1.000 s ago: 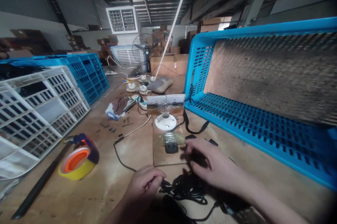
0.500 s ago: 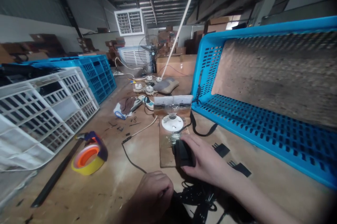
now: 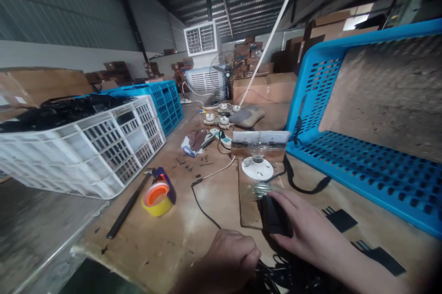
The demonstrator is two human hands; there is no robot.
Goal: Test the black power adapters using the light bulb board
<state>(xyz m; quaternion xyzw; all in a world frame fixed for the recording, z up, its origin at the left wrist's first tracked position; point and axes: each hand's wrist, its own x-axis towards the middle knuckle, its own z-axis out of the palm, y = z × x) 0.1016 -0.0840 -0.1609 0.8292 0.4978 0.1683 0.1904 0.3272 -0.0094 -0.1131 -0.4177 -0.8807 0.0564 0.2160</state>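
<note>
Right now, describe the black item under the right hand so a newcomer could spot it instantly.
Find the blue plastic crate lying on its side at the bench's right. Left of it is a brown board; at that board's near edge, the right hand grips a black block. Unlike the flat black pieces beside the hand, it is chunky.

Over on the right, the crate is bright blue, punched with rows of dark slots. The other crate is a white lattice. The tape is yellow around an orange core, and the box is black.
</note>
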